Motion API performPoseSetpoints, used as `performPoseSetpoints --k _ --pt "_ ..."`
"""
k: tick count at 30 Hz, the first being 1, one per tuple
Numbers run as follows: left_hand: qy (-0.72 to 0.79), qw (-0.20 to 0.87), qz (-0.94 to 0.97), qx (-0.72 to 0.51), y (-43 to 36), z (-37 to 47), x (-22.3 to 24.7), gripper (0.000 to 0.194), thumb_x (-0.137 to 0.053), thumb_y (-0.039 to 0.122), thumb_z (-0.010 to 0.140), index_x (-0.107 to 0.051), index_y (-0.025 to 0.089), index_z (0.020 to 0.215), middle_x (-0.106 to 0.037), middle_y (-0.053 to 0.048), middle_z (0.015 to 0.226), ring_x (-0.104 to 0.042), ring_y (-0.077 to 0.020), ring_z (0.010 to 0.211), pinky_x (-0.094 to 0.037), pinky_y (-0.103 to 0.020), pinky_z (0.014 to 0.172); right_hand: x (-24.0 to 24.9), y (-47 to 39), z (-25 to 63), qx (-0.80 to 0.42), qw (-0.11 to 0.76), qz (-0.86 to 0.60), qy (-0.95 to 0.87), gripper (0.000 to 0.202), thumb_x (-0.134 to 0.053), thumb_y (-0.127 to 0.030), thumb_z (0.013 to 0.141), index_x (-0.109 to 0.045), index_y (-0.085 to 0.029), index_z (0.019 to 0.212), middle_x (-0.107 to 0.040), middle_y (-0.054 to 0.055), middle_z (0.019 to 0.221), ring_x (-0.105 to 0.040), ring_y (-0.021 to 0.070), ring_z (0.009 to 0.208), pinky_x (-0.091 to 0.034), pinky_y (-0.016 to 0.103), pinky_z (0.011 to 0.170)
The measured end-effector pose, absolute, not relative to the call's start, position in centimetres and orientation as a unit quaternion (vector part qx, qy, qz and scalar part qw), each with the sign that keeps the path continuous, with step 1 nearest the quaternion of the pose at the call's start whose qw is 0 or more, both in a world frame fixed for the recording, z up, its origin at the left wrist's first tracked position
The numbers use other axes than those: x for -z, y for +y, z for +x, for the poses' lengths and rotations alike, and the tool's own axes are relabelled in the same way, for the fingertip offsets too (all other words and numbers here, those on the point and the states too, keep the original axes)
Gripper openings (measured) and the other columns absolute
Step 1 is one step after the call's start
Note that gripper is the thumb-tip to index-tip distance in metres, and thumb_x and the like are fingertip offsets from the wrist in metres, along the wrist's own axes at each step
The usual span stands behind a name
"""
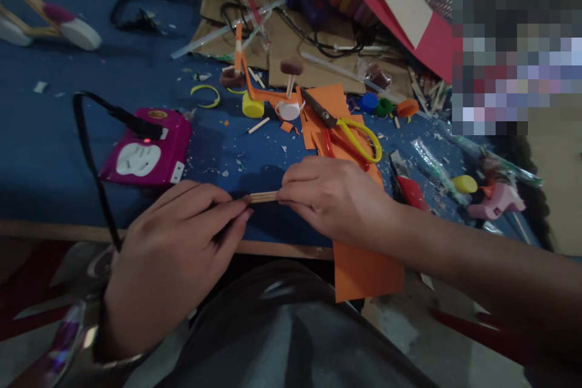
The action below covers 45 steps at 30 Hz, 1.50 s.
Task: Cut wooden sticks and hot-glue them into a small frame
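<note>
A few thin wooden sticks [264, 197], lying side by side, are held level just above the blue table's front edge. My left hand [177, 254] pinches their left end between thumb and fingers; a watch is on that wrist. The right end is gripped by the closed fingers of my right hand [331, 194], which hides that part of the sticks. Just beyond my right hand lie yellow-handled scissors [350, 133] on orange paper [368, 273] that hangs over the edge. Behind the sticks stands a small model of orange strips [268, 96] with bottle caps and brown pieces.
A magenta power box [179, 139] with a plugged-in black cord stands left of my hands. To the right lie a red-handled cutter [409, 185] and a pink glue gun [498, 200]. Cardboard [295, 73] and coloured sheets lie at the back. Paper scraps litter the blue table [45, 139].
</note>
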<state>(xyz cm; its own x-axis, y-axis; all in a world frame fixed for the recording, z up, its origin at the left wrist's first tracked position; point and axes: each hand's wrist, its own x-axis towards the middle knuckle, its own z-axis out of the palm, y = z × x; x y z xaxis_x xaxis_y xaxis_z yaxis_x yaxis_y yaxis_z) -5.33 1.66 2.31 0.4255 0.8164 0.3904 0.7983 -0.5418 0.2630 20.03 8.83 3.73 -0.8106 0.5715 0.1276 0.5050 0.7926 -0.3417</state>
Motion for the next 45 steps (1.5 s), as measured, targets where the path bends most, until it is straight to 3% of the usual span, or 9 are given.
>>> performPoseSetpoints --k 4,18,21,25,28,31,40,45 --pt "0.486 0.015 0.837 -0.250 1.5 -5.4 -2.0 0.018 -0.066 0.021 0.111 -0.084 0.023 0.116 -0.077 -0.007 0.101 -0.073 -0.0261 0.090 -0.064 -0.047 0.091 -3.7 8.8 20.1 -0.146 0.115 -0.286 -0.940 0.035 -0.055 -0.010 0.112 -0.085 -0.018 0.095 -0.085 0.009 0.104 -0.073 0.0240 0.093 -0.053 0.037 0.078" --pt "0.474 0.016 0.842 -0.255 1.4 -5.1 -1.8 0.016 -0.064 0.019 0.112 -0.080 0.024 0.110 -0.076 -0.006 0.100 -0.070 -0.0260 0.089 -0.062 -0.047 0.086 -3.9 8.8 20.0 -0.145 0.098 -0.298 -0.938 0.032 -0.056 -0.009 0.110 -0.087 -0.018 0.103 -0.086 0.009 0.108 -0.073 0.0249 0.096 -0.053 0.038 0.082" --pt "0.491 0.011 0.835 -0.249 1.3 -5.0 -2.0 0.019 -0.065 0.020 0.111 -0.080 0.024 0.121 -0.076 -0.007 0.103 -0.072 -0.0285 0.093 -0.063 -0.049 0.089 -3.8 8.8 20.0 -0.140 0.099 -0.298 -0.939 0.032 -0.057 -0.008 0.110 -0.086 -0.018 0.102 -0.086 0.009 0.109 -0.073 0.0249 0.095 -0.053 0.038 0.081" --pt "0.506 -0.015 0.829 -0.238 0.4 -4.4 -1.9 0.037 -0.068 0.020 0.108 -0.072 0.016 0.145 -0.075 -0.017 0.123 -0.074 -0.0381 0.113 -0.061 -0.059 0.104 -3.8 8.8 19.9 -0.139 0.099 -0.296 -0.940 0.032 -0.056 -0.008 0.109 -0.086 -0.017 0.100 -0.086 0.009 0.109 -0.073 0.0246 0.095 -0.054 0.038 0.082" --pt "0.486 -0.017 0.845 -0.222 -0.4 -3.7 -1.4 0.044 -0.069 0.024 0.107 -0.067 0.011 0.150 -0.074 -0.023 0.145 -0.070 -0.0470 0.133 -0.058 -0.065 0.110 -3.9 8.8 19.9 -0.144 0.097 -0.298 -0.939 0.031 -0.057 -0.009 0.110 -0.085 -0.018 0.100 -0.087 0.009 0.110 -0.074 0.0249 0.097 -0.055 0.038 0.084" --pt "0.457 -0.020 0.865 -0.207 -1.1 -3.1 -0.7 0.049 -0.066 0.025 0.109 -0.063 0.004 0.153 -0.071 -0.026 0.156 -0.066 -0.0491 0.144 -0.055 -0.066 0.111 -4.0 8.8 19.9 -0.151 0.091 -0.305 -0.936 0.030 -0.058 -0.013 0.111 -0.085 -0.017 0.100 -0.087 0.010 0.111 -0.076 0.0263 0.100 -0.055 0.038 0.085" --pt "0.420 -0.070 0.884 -0.195 -0.7 -2.6 -0.4 0.053 -0.061 0.029 0.112 -0.064 -0.008 0.150 -0.074 -0.031 0.152 -0.072 -0.0487 0.139 -0.056 -0.060 0.108 -4.8 9.0 19.8 -0.161 0.084 -0.304 -0.935 0.026 -0.061 -0.019 0.114 -0.086 -0.016 0.107 -0.087 0.011 0.111 -0.078 0.0263 0.104 -0.058 0.038 0.090" --pt "0.418 -0.088 0.880 -0.207 -0.6 -2.5 0.0 0.051 -0.059 0.029 0.114 -0.067 -0.008 0.147 -0.074 -0.031 0.152 -0.076 -0.0464 0.134 -0.058 -0.057 0.106 -8.6 7.7 24.0 -0.104 0.202 -0.379 -0.897 0.022 -0.064 -0.028 0.114 -0.085 -0.021 0.111 -0.088 0.008 0.109 -0.082 0.0267 0.102 -0.061 0.040 0.089"
